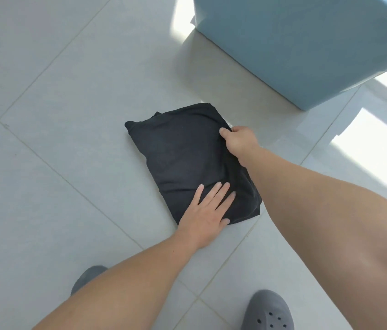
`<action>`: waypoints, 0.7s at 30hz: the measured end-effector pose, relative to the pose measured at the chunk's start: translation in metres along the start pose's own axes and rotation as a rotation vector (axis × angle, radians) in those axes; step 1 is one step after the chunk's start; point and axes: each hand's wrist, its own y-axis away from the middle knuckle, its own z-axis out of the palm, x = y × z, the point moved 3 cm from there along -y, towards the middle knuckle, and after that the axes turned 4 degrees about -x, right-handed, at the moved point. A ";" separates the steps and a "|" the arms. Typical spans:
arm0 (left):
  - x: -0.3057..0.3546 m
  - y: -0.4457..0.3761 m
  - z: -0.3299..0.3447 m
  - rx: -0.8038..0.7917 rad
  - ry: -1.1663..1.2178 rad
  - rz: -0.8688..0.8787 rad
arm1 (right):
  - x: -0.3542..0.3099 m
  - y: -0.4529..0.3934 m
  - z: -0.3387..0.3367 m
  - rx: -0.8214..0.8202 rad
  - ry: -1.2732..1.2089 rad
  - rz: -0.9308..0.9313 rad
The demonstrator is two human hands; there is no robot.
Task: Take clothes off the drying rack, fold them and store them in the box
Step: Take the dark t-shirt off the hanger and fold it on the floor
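Note:
A black garment (178, 153), folded into a compact rectangle, lies on the light tiled floor in the middle of the view. My left hand (208, 211) rests flat on its near corner, fingers spread, pressing the cloth down. My right hand (240, 140) pinches the garment's far right edge between thumb and fingers. The light blue box (306, 48) stands on the floor at the upper right, a short way beyond the garment; its inside is out of view. No drying rack is in view.
Pale grey floor tiles (57, 103) stretch to the left and behind the garment. Two grey clogs, one at the lower left (87, 277) and one at the lower right (268, 310), stand near the bottom edge. Sunlight patches (363, 141) fall on the floor at right.

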 end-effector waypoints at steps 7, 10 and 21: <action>-0.002 0.003 0.006 -0.152 -0.019 0.051 | -0.017 -0.013 0.008 0.075 0.031 -0.011; 0.008 0.016 0.009 -0.144 0.006 -0.025 | -0.028 -0.017 0.022 0.014 0.146 -0.094; -0.007 0.034 -0.011 0.066 0.292 -0.179 | -0.058 -0.003 0.050 0.422 0.477 -0.565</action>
